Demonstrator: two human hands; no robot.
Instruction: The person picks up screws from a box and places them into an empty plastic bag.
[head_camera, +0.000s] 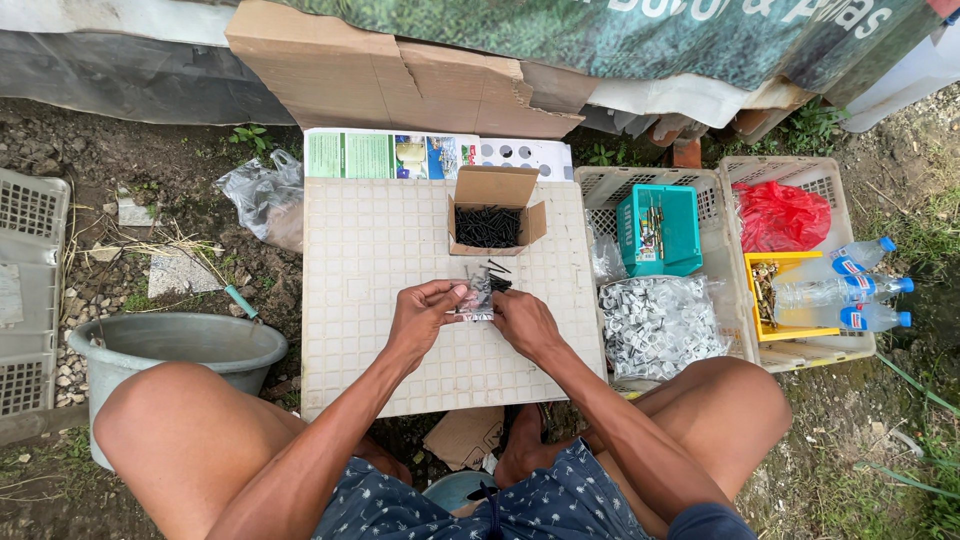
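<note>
Above the white gridded board (380, 260), the left hand (422, 312) and right hand (524, 322) pinch a small clear plastic bag (477, 300) of black screws between them, near the open cardboard box of black screws (489, 216).

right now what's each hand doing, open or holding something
Left hand: closed, pinching the small clear plastic bag of black screws.
Right hand: closed on the same bag from the other side.

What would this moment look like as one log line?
left hand + right hand: hold small clear bag | over white grid board | open screw box behind
</note>
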